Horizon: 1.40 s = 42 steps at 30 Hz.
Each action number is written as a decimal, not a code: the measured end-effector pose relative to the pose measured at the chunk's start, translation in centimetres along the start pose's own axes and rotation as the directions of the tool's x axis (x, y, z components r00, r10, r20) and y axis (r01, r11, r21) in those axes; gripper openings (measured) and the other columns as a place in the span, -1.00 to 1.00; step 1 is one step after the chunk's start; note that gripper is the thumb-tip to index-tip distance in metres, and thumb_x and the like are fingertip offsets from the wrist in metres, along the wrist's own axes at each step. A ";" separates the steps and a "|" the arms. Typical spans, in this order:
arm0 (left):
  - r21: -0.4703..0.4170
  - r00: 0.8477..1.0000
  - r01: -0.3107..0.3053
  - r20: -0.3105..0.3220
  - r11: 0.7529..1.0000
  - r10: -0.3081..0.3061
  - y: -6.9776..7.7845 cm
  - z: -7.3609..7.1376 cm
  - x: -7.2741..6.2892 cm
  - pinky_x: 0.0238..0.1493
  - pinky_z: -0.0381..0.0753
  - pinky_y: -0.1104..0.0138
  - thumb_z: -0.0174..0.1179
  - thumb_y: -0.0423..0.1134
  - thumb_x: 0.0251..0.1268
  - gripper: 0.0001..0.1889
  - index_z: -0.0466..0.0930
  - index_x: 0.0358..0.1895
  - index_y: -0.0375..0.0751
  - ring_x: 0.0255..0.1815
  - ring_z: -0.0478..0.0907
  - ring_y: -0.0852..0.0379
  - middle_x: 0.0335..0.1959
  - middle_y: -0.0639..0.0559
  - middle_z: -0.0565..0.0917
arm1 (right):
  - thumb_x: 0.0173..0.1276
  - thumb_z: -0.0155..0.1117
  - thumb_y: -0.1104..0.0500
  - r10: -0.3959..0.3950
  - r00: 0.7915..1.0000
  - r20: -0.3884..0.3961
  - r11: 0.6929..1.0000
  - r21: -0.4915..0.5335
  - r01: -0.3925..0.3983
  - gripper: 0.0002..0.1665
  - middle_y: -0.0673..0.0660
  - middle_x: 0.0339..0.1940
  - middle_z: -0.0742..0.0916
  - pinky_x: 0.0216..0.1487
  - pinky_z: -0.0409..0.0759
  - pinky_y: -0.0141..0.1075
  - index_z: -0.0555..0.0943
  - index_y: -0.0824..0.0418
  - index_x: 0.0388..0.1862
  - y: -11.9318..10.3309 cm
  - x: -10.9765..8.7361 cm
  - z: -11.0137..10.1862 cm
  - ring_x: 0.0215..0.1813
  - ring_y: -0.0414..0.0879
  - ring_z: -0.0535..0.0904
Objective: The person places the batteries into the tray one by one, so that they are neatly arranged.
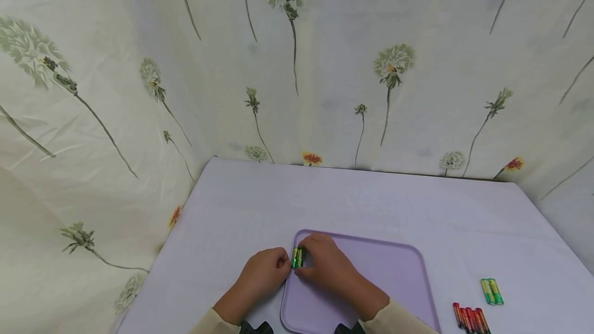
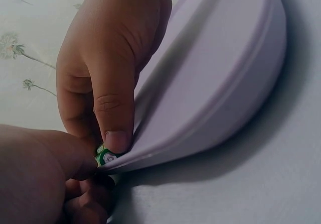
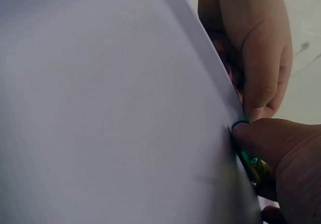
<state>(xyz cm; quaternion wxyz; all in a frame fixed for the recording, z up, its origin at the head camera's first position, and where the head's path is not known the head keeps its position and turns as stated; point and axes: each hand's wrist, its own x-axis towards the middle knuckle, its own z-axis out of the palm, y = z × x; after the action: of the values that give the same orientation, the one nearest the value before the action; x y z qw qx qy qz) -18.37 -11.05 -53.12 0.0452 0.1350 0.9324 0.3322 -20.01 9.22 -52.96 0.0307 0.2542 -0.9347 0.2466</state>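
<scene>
Two or more slim, shiny green-and-yellow cylindrical batteries sit at the left side of your shallow lilac rounded-corner tray, just inside its rim. Their long axes run side by side, almost straight away from you along that rim, the far ends leaning slightly right. One round, metallic end shows in your left wrist view; you can't tell its polarity there.

The tray looks smooth and matte, with a low raised wall. It lies on the pale, cloth-smooth bench. To its right you have a matching pair of green-and-yellow batteries lying parallel, and nearer you, a row of glossy red-and-black batteries.

Your right grip is clamped on the batteries by the tray rim, thumb at the near end, fingers at the far end. Your left grip has its fingers bent beside the rim, fingertips close to the batteries; whether it pinches anything, you cannot tell.
</scene>
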 end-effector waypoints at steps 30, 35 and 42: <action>0.033 0.999 0.032 0.013 0.999 -0.032 -0.1 0.1 0.4 -0.45 0.35 0.33 0.20 -0.13 0.43 -0.81 0.54 -0.43 0.11 -0.53 0.39 0.27 -0.61 0.26 0.47 | 0.62 0.16 0.02 0.332 0.897 -0.294 0.943 0.144 -0.301 -0.60 0.24 0.24 0.68 0.22 0.55 0.24 0.62 0.22 0.25 6.3 -7.4 -11.3 0.29 0.26 0.61; 0.031 0.999 0.042 0.027 0.999 -0.043 0.1 0.3 0.4 -0.44 0.36 0.33 0.18 -0.11 0.44 -0.81 0.54 -0.42 0.12 -0.52 0.40 0.26 -0.60 0.26 0.47 | 0.52 0.13 0.23 0.374 0.881 -0.290 0.926 0.070 -0.370 -0.55 0.32 0.33 0.61 0.14 0.52 0.33 0.55 0.22 0.35 9.6 -11.3 -14.7 0.31 0.37 0.54; 0.034 0.998 0.062 0.024 0.997 -0.063 0.1 0.2 0.0 -0.44 0.35 0.32 0.19 -0.11 0.44 -0.81 0.53 -0.41 0.12 -0.51 0.40 0.25 -0.59 0.24 0.48 | 0.42 0.38 0.04 0.491 0.851 -0.185 0.850 -0.113 -0.515 -0.32 0.55 0.38 0.47 0.06 0.39 0.47 0.46 0.30 0.42 15.8 -16.1 -17.8 0.28 0.52 0.29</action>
<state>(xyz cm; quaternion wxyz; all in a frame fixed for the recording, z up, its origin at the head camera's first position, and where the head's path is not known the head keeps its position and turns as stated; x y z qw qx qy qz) -18.36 -10.86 -53.22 0.0652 0.1107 0.9409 0.3133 -14.95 36.91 -47.32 0.0547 -0.0224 -0.9802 0.1892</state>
